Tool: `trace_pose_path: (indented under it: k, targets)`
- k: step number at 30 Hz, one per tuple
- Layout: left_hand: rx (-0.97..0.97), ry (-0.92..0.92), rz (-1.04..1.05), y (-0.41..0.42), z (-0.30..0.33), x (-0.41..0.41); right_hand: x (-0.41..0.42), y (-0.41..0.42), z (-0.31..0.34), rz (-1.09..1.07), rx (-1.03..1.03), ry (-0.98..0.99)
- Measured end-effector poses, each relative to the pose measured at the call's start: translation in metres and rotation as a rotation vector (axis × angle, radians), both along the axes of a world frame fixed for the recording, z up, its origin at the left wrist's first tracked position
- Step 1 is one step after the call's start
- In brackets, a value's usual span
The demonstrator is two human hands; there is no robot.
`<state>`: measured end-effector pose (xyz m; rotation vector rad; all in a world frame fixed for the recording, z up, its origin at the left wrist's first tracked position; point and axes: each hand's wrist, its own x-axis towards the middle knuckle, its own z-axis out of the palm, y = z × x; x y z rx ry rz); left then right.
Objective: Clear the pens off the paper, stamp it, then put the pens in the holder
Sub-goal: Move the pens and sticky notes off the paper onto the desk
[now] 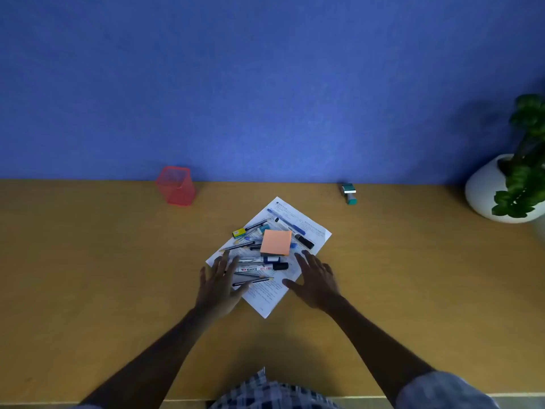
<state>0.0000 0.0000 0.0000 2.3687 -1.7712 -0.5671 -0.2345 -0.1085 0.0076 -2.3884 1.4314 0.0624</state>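
Note:
A printed white paper [267,299] lies turned like a diamond in the middle of the wooden desk. Several pens and markers [259,268] are scattered over it, along with an orange sticky-note pad [276,242]. My left hand [219,283] hovers with fingers spread over the paper's left edge, its thumb near the nearest pens. My right hand [315,280] is spread over the paper's right edge. Neither hand holds anything. A red mesh pen holder [176,185] stands at the back left. A green and white stamp [349,193] stands at the back right.
A white round pot with a green plant [498,190] sits at the far right of the desk. A blue wall [265,84] rises right behind the desk [88,276]. The desk's front edge runs just above my checked shirt.

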Motion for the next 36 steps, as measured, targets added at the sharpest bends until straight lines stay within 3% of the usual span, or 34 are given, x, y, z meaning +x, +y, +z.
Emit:
trace_pose_path:
  k: [10, 21, 28, 36]
  targets:
    - [-0.032, -0.036, 0.011, 0.001, -0.011, -0.009, -0.001, 0.004, -0.011, 0.021, -0.004, 0.019]
    - [-0.135, 0.002, -0.302, -0.03, -0.011, -0.022, -0.004, 0.007, -0.017, 0.014, -0.002, -0.031]
    - [-0.109, -0.084, -0.305, -0.043, -0.013, -0.03, -0.005, 0.011, -0.02, -0.005, -0.024, -0.063]
    - [-0.299, -0.104, -0.368, -0.033, -0.016, -0.016, -0.005, 0.016, -0.019, 0.007, -0.06, -0.103]
